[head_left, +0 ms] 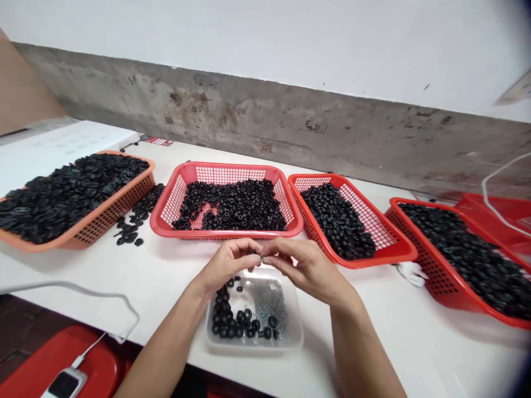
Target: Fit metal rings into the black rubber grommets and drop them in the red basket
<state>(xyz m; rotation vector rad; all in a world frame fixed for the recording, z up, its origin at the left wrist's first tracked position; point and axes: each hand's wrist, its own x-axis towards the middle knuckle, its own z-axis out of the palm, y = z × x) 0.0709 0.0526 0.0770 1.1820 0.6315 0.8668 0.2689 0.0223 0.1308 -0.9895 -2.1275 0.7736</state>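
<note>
My left hand (232, 261) and my right hand (296, 264) meet fingertip to fingertip above the far edge of a clear plastic tub (255, 345). Both are closed in a pinch. Between the right fingertips a tiny metallic piece glints; its kind is too small to make out. What the left fingers grip is mostly hidden by the fingers. In the tub below, round black knobs (232, 323) lie at the left and front, with many tiny silvery metal parts (269, 304) heaped at the right.
Behind my hands stands a red basket (226, 235) of small black rings. More baskets of black parts (78, 243), (373, 260), (440, 282) flank it. Loose black pieces (130, 235) lie on the white table (166, 276). A cable (83, 286) crosses its left front.
</note>
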